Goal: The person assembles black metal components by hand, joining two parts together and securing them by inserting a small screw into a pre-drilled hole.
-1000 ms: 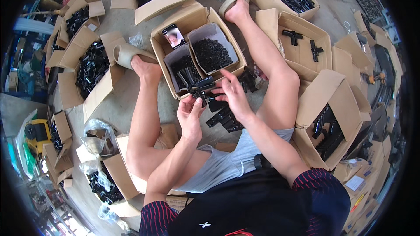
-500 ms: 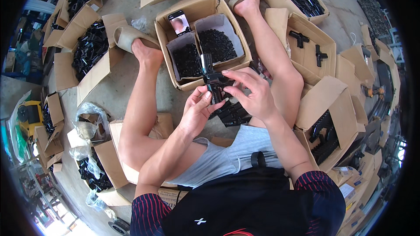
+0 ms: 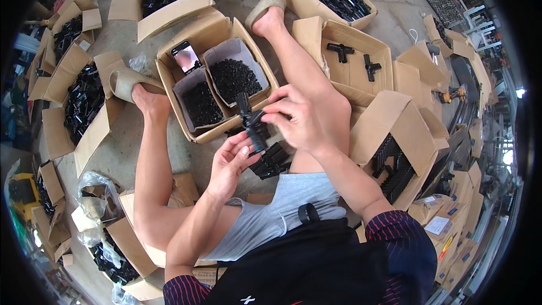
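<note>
Between my hands is a black pistol-shaped piece [image 3: 254, 123], tilted, its upper end in front of the near edge of the box with small parts. My left hand [image 3: 230, 161] grips its lower end between thumb and fingers. At the piece's right side is my right hand [image 3: 294, 118], thumb and fingertips drawn together; whether they hold some small part is hidden. Below the hands lies a pile of black parts [image 3: 272, 161] between my legs. The box ahead [image 3: 164, 87] holds two open cartons [image 3: 217, 59] of small black pieces.
A phone [image 3: 186, 56] leans in the box ahead. Two black pistol-shaped pieces [image 3: 340, 52] lie in an open box [image 3: 313, 36] at the right. Nearer stands a box of black pieces [image 3: 395, 164]. Several boxes of black parts [image 3: 84, 101] ring my legs. A drill [image 3: 451, 96] lies far right.
The view has shifted, so the surroundings appear further left and mostly lower. The piece has turned in my left hand, and my right hand's fingers have moved along its side.
</note>
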Demonstrator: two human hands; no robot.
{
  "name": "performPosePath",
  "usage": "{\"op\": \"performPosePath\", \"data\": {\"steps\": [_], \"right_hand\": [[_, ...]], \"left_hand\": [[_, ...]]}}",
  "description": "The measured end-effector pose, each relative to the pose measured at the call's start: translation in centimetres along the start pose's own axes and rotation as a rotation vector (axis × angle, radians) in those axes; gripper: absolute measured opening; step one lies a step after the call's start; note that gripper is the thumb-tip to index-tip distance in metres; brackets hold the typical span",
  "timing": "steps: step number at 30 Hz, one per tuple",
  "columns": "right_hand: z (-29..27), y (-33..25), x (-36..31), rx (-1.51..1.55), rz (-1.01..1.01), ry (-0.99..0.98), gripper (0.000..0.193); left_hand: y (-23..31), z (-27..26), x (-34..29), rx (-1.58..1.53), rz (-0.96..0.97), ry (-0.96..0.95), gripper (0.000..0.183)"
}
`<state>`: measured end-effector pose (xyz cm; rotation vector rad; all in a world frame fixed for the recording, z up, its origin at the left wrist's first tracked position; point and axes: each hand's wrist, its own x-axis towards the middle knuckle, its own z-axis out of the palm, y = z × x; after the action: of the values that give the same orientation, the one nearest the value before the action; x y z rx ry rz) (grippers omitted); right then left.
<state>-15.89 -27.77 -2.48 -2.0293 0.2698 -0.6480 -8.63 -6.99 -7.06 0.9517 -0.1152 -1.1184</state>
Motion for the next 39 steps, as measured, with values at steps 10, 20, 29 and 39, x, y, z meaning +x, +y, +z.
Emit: {"op": "performPosePath", "data": {"steps": [10, 20, 29, 39], "right_hand": [[-16.1, 4.1, 1.5, -0.305, 0.063, 1.022, 0.025], [-14.5, 0.9, -10.0, -0.114, 0.445, 0.774, 0.029], [4.1, 7.8, -6.6, -0.627, 0.446, -0.745, 0.015], [7.0, 14.0, -3.3, -0.895, 0.807, -0.278, 0.057]], "left_hand": [[1.5, -0.8, 0.1, 0.112, 0.031, 0.158, 0.044], [0.7, -2.1, 0.9, 0.054, -0.038, 0.327, 0.025], [2.3, -4.4, 0.6, 0.13, 0.011, 0.393, 0.019], [2.2, -5.0, 1.7, 0.324, -0.018, 0.333, 0.019]]}}
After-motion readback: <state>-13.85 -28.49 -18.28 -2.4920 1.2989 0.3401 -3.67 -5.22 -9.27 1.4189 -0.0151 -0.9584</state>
